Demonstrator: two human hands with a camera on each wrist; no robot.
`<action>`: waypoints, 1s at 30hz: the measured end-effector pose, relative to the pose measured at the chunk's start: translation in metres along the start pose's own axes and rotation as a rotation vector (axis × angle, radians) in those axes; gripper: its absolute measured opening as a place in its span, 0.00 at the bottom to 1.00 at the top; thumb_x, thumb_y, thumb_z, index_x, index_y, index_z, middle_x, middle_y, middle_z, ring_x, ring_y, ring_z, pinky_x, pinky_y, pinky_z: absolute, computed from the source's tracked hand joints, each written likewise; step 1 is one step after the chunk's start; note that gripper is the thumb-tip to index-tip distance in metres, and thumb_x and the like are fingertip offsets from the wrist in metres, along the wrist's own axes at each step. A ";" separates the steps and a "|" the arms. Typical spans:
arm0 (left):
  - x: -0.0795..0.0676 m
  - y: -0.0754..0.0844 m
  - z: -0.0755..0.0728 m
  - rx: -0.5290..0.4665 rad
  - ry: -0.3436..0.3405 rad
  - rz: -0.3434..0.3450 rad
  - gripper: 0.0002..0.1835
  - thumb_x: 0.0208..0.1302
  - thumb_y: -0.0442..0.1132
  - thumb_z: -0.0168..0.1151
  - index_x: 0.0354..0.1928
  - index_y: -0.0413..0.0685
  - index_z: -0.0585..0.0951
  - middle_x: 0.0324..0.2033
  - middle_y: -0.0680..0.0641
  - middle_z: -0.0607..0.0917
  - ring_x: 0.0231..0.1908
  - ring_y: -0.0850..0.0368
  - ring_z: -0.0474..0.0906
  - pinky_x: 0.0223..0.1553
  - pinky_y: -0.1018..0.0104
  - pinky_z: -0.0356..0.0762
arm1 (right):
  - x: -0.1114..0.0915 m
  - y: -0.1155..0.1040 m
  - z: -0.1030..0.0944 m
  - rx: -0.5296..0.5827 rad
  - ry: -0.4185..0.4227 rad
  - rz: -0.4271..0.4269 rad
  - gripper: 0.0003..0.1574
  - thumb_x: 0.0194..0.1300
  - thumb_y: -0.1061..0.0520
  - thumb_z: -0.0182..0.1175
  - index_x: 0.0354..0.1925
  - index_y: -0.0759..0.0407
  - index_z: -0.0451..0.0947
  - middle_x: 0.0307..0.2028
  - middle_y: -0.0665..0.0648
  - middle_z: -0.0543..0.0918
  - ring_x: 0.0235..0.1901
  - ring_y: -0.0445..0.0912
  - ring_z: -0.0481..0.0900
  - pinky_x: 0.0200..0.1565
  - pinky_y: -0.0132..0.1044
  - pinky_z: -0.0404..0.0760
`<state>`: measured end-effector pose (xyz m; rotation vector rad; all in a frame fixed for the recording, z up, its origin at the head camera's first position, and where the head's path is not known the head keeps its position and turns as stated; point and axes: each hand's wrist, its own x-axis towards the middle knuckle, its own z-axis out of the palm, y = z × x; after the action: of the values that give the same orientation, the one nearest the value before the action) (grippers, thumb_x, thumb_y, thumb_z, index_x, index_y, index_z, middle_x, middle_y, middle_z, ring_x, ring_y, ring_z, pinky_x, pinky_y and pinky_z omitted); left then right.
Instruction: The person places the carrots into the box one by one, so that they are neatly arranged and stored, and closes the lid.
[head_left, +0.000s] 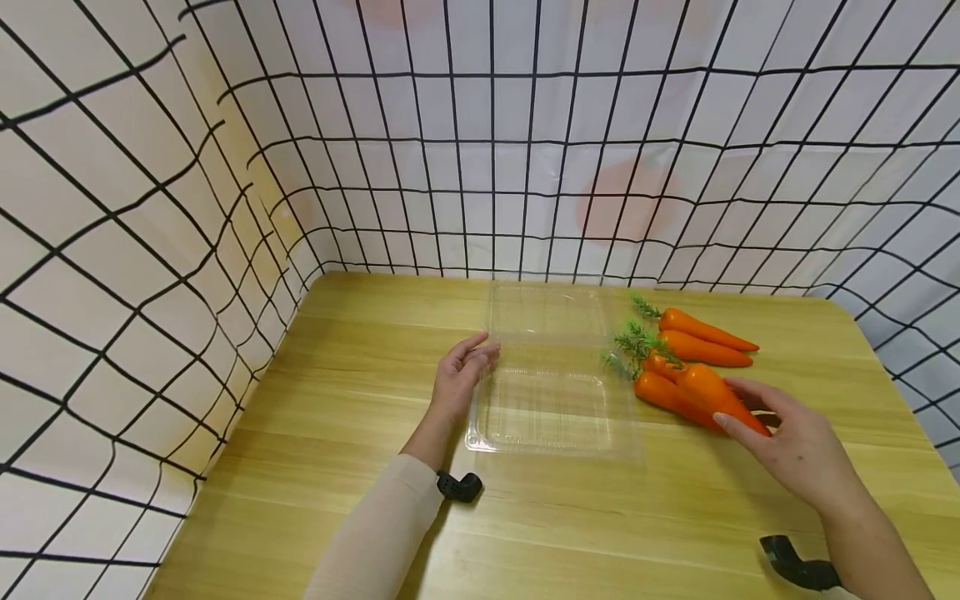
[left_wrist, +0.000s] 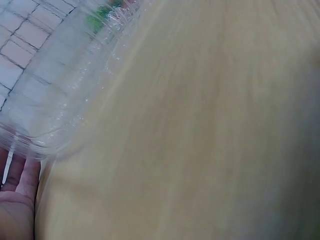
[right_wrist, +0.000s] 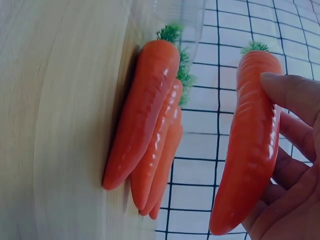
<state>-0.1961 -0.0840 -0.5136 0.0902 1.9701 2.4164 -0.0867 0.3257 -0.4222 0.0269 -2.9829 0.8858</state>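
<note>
**Beside an opened-out clear plastic container [head_left: 547,408], a bare right hand [head_left: 795,446] holds one glossy orange carrot with a green leafy top [right_wrist: 245,145]**

A black wire grid [head_left: 535,75] surrounds the work, with a pale backing sheet [head_left: 420,108] behind it. Within stands a light wooden table [head_left: 540,525] with streaky yellow-brown grain. The container lies spread on it, its two shallow rectangular halves one behind the other, the farther half near the back grid.

A cream sleeve [head_left: 382,525] covers the left forearm. The bare left hand [head_left: 457,375] is at the container's left edge, its fingers relaxed and mostly straight, the tips against the rim. The right hand's thumb and fingers are curled round the carrot, which is held off the table and apart from the rest.

Four similar orange carrots [right_wrist: 145,110] lie together right of the container, leafy ends toward it; whether the leaves touch its edge, I cannot tell. Smallest are the curved black wrist pieces [head_left: 460,487], one at each wrist.
</note>
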 end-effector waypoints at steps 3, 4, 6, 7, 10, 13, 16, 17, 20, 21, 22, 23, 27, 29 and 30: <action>0.001 0.000 0.001 0.004 -0.003 -0.005 0.25 0.71 0.28 0.51 0.69 0.35 0.72 0.60 0.31 0.82 0.62 0.38 0.80 0.64 0.52 0.79 | -0.002 -0.002 0.000 0.015 0.037 -0.055 0.38 0.66 0.42 0.70 0.66 0.58 0.75 0.55 0.67 0.84 0.47 0.27 0.75 0.37 0.12 0.70; 0.001 0.000 0.002 0.001 -0.005 -0.006 0.24 0.72 0.29 0.51 0.69 0.35 0.72 0.60 0.31 0.82 0.62 0.38 0.80 0.64 0.52 0.79 | -0.003 -0.003 0.001 0.016 0.047 -0.073 0.36 0.65 0.43 0.70 0.66 0.57 0.76 0.54 0.66 0.85 0.46 0.21 0.71 0.39 0.11 0.70; 0.001 0.000 0.002 -0.007 -0.009 -0.007 0.24 0.72 0.29 0.51 0.69 0.34 0.72 0.61 0.31 0.82 0.62 0.38 0.80 0.65 0.53 0.79 | -0.003 -0.005 0.002 0.022 0.062 -0.104 0.35 0.64 0.45 0.72 0.64 0.57 0.78 0.53 0.65 0.86 0.46 0.25 0.73 0.40 0.09 0.69; 0.001 -0.001 0.002 -0.013 -0.011 -0.010 0.24 0.73 0.29 0.51 0.69 0.34 0.71 0.61 0.31 0.81 0.63 0.37 0.79 0.65 0.53 0.79 | -0.003 -0.007 0.004 0.022 0.068 -0.113 0.34 0.63 0.46 0.73 0.64 0.56 0.78 0.53 0.64 0.86 0.46 0.27 0.75 0.40 0.09 0.69; 0.001 -0.001 0.001 -0.042 -0.011 -0.018 0.23 0.75 0.30 0.51 0.70 0.33 0.71 0.62 0.30 0.80 0.64 0.35 0.78 0.65 0.52 0.78 | -0.003 -0.012 0.007 0.025 0.074 -0.144 0.33 0.62 0.46 0.73 0.63 0.54 0.79 0.55 0.63 0.86 0.49 0.47 0.82 0.41 0.09 0.68; 0.000 -0.001 0.000 -0.051 -0.005 -0.020 0.23 0.76 0.31 0.51 0.70 0.32 0.71 0.62 0.30 0.80 0.64 0.35 0.78 0.66 0.51 0.77 | -0.001 -0.017 0.010 0.030 0.062 -0.158 0.33 0.62 0.45 0.73 0.63 0.54 0.80 0.58 0.65 0.84 0.53 0.59 0.82 0.43 0.07 0.65; 0.000 0.001 -0.001 -0.043 -0.005 -0.015 0.23 0.76 0.32 0.52 0.70 0.32 0.70 0.62 0.30 0.80 0.64 0.36 0.78 0.66 0.50 0.77 | 0.002 -0.025 0.012 0.024 0.053 -0.166 0.33 0.62 0.44 0.73 0.62 0.53 0.80 0.58 0.67 0.84 0.54 0.63 0.81 0.44 0.10 0.66; -0.001 0.001 -0.001 -0.041 -0.005 -0.015 0.23 0.76 0.32 0.52 0.70 0.32 0.70 0.62 0.30 0.80 0.64 0.36 0.78 0.66 0.50 0.77 | 0.003 -0.027 0.012 0.017 0.052 -0.168 0.33 0.62 0.44 0.73 0.62 0.53 0.80 0.58 0.67 0.84 0.54 0.63 0.81 0.44 0.13 0.70; -0.001 0.002 -0.002 -0.033 0.001 -0.019 0.23 0.76 0.33 0.52 0.69 0.33 0.71 0.62 0.31 0.80 0.64 0.37 0.79 0.66 0.51 0.77 | 0.007 -0.035 0.015 -0.004 0.052 -0.183 0.32 0.63 0.44 0.72 0.62 0.52 0.81 0.58 0.66 0.84 0.55 0.63 0.82 0.49 0.35 0.81; -0.001 0.002 -0.002 -0.026 0.003 -0.019 0.23 0.76 0.33 0.52 0.69 0.33 0.71 0.62 0.31 0.81 0.63 0.37 0.79 0.66 0.51 0.77 | 0.009 -0.037 0.016 -0.008 0.051 -0.188 0.31 0.63 0.44 0.72 0.62 0.52 0.81 0.58 0.66 0.84 0.55 0.62 0.82 0.50 0.44 0.82; -0.001 0.002 -0.002 -0.024 0.004 -0.020 0.23 0.76 0.33 0.52 0.69 0.33 0.71 0.62 0.31 0.81 0.63 0.37 0.79 0.66 0.51 0.77 | 0.010 -0.040 0.017 -0.011 0.052 -0.196 0.31 0.63 0.45 0.73 0.61 0.52 0.81 0.58 0.66 0.85 0.55 0.62 0.82 0.51 0.51 0.81; -0.001 0.002 -0.002 -0.024 0.005 -0.023 0.23 0.76 0.32 0.52 0.69 0.34 0.72 0.62 0.31 0.81 0.63 0.37 0.79 0.65 0.52 0.78 | 0.012 -0.041 0.019 -0.009 0.047 -0.202 0.31 0.63 0.45 0.72 0.62 0.52 0.81 0.58 0.66 0.85 0.56 0.62 0.82 0.52 0.57 0.80; -0.001 0.002 -0.002 -0.006 0.004 -0.022 0.23 0.76 0.34 0.53 0.69 0.34 0.72 0.61 0.33 0.82 0.62 0.41 0.81 0.64 0.55 0.79 | 0.017 -0.048 0.023 0.020 0.023 -0.223 0.31 0.63 0.47 0.73 0.62 0.53 0.81 0.59 0.66 0.84 0.57 0.63 0.82 0.54 0.62 0.79; -0.001 0.001 -0.002 -0.003 0.003 -0.021 0.23 0.76 0.34 0.53 0.69 0.34 0.72 0.61 0.34 0.83 0.61 0.44 0.82 0.63 0.57 0.80 | 0.020 -0.052 0.024 0.030 0.010 -0.233 0.31 0.63 0.47 0.73 0.62 0.52 0.81 0.59 0.66 0.84 0.57 0.62 0.82 0.53 0.59 0.80; -0.001 0.001 -0.002 -0.001 0.003 -0.019 0.23 0.76 0.34 0.53 0.69 0.34 0.72 0.61 0.35 0.83 0.60 0.45 0.83 0.63 0.57 0.80 | 0.021 -0.054 0.025 0.033 0.005 -0.240 0.30 0.63 0.47 0.73 0.62 0.52 0.81 0.59 0.65 0.84 0.57 0.61 0.82 0.53 0.58 0.80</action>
<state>-0.1951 -0.0862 -0.5129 0.0666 1.9618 2.4072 -0.1070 0.2668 -0.4132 0.3730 -2.8779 0.9026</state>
